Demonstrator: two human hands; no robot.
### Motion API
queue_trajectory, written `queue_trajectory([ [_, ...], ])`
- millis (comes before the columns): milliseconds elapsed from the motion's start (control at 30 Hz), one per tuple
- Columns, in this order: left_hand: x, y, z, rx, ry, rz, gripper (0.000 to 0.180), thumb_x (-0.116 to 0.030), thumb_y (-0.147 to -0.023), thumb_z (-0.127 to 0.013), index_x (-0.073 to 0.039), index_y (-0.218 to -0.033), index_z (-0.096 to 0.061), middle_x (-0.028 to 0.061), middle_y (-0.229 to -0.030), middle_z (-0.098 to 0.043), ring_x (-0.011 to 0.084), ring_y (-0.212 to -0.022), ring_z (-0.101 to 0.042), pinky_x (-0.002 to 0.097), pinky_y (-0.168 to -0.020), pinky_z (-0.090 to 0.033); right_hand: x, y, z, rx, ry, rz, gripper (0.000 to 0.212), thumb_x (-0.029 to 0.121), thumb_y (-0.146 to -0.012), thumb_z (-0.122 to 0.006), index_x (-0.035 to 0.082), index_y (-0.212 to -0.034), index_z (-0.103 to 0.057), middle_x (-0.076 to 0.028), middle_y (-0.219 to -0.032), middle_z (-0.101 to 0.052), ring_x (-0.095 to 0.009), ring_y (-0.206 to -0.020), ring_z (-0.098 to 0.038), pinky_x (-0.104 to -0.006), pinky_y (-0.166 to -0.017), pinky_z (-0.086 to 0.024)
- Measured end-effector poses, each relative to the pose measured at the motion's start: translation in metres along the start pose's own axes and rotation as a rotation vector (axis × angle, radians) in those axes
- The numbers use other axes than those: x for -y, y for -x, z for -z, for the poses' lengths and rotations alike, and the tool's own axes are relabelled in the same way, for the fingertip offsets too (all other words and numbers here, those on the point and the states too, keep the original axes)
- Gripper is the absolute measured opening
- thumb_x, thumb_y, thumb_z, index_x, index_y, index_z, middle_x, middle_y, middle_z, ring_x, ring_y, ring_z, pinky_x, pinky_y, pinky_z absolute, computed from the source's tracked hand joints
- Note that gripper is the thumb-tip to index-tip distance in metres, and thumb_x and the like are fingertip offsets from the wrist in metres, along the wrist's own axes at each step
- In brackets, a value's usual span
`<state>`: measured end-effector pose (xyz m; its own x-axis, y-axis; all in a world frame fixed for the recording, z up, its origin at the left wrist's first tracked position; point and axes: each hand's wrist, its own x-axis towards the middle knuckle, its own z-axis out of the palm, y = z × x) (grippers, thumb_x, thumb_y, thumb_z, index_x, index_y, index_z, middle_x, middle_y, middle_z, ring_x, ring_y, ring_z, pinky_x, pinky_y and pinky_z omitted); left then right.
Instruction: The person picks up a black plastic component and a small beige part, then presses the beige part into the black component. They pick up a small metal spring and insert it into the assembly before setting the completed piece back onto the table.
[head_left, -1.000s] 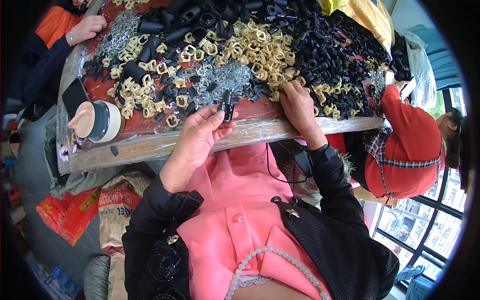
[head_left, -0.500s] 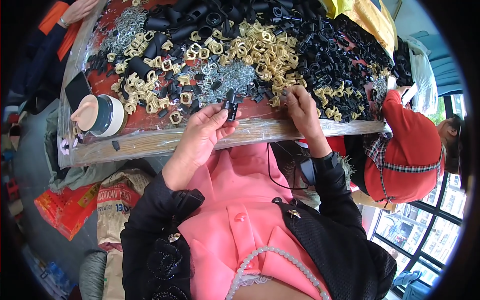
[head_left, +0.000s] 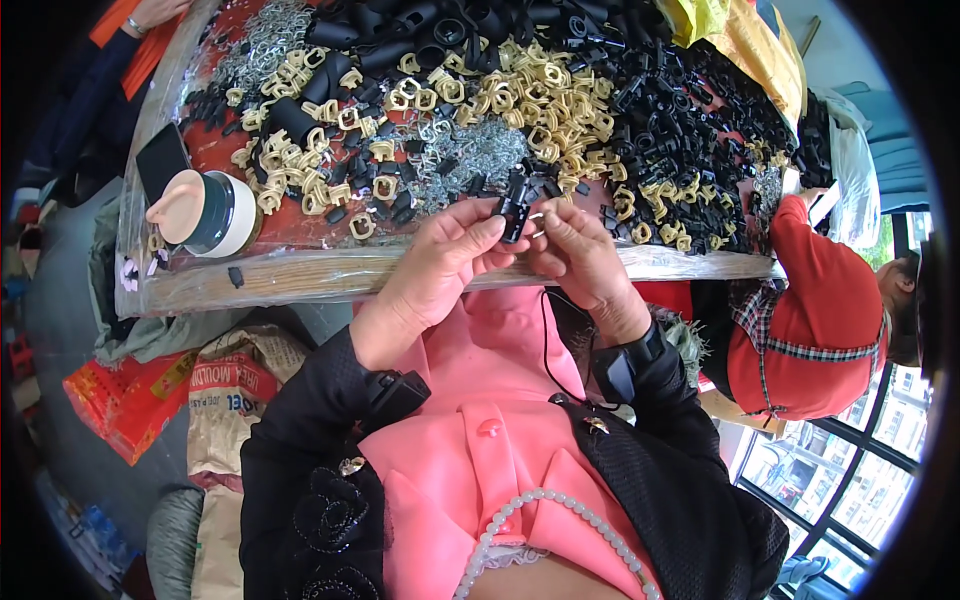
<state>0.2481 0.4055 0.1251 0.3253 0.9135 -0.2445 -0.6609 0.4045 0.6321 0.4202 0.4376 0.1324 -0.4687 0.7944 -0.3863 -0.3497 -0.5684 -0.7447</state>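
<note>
Assembly step in hand, by the look of it: left hand point(head_left: 440, 265) pinched around a small black clip point(head_left: 514, 205), thumb and fingers clamped on its body, held up just above the near edge of the desk point(head_left: 330, 272). Right hand point(head_left: 580, 255) close against it, fingertips together on a small metal ring or spring point(head_left: 538, 215) touching the clip's side; too small to tell which. Behind the hands, spread over the desk: heaps of black plastic parts point(head_left: 680, 95), cream-coloured clips point(head_left: 520, 100) and a pile of small metal springs point(head_left: 480, 150). Off to the left, a round tape-like roll point(head_left: 205, 210) beside a dark phone point(head_left: 160, 160). Another person in a red jacket point(head_left: 820, 310) at the right end. Next move, probably: seating the metal piece into the clip, calling for a steady pinch and fine alignment of both parts, with neither slipping.
</note>
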Motion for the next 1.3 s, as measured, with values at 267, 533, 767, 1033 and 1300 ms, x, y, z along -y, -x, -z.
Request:
queue_trajectory([
  [267,0.000,-0.002,-0.001,0.089,0.148,-0.019,0.027,-0.015,-0.085,-0.047,0.001,-0.106,-0.048,0.0111,-0.096,-0.058,0.0183,-0.085,-0.059,0.0249,-0.073,-0.048,0.000,-0.001,-0.007,0.065,-0.003,0.014,0.013,0.017,-0.086,-0.046,0.005,-0.089,-0.051,-0.001,-0.071,-0.053,-0.005,-0.047,-0.036,-0.0157,-0.043,-0.030],
  [533,0.005,-0.002,0.001,0.012,0.222,-0.035,0.023,-0.015,-0.084,-0.050,-0.001,-0.102,-0.051,0.0085,-0.095,-0.059,0.0172,-0.086,-0.058,0.0233,-0.073,-0.047,-0.013,-0.009,-0.013,-0.037,-0.064,0.170,0.012,0.016,-0.087,-0.045,0.005,-0.088,-0.049,-0.001,-0.072,-0.053,-0.004,-0.048,-0.038,-0.0149,-0.044,-0.031],
  [767,0.005,-0.001,-0.002,-0.046,0.288,-0.056,0.020,-0.016,-0.083,-0.051,-0.002,-0.097,-0.052,0.0095,-0.095,-0.058,0.0200,-0.090,-0.058,0.0216,-0.071,-0.049,-0.023,-0.008,-0.015,-0.075,0.221,0.331,0.012,0.018,-0.087,-0.045,0.006,-0.088,-0.046,0.001,-0.075,-0.050,-0.004,-0.054,-0.040,-0.0154,-0.047,-0.032],
  [1033,-0.001,0.001,0.014,0.001,0.243,0.068,0.018,-0.017,-0.083,-0.053,-0.003,-0.094,-0.053,0.0097,-0.092,-0.059,0.0214,-0.089,-0.058,0.0221,-0.071,-0.049,0.001,-0.008,-0.008,0.054,0.594,0.362,0.014,0.016,-0.086,-0.047,0.003,-0.087,-0.047,0.002,-0.070,-0.048,-0.005,-0.056,-0.041,-0.0174,-0.049,-0.034],
  [1300,-0.005,0.003,0.009,-0.066,0.175,0.083,0.020,-0.018,-0.082,-0.054,-0.003,-0.095,-0.054,0.0103,-0.092,-0.059,0.0204,-0.087,-0.059,0.0211,-0.069,-0.049,0.011,-0.003,0.003,0.149,0.839,0.305,0.012,0.012,-0.082,-0.052,0.000,-0.082,-0.051,-0.003,-0.070,-0.053,-0.009,-0.062,-0.047,-0.0235,-0.054,-0.040],
])
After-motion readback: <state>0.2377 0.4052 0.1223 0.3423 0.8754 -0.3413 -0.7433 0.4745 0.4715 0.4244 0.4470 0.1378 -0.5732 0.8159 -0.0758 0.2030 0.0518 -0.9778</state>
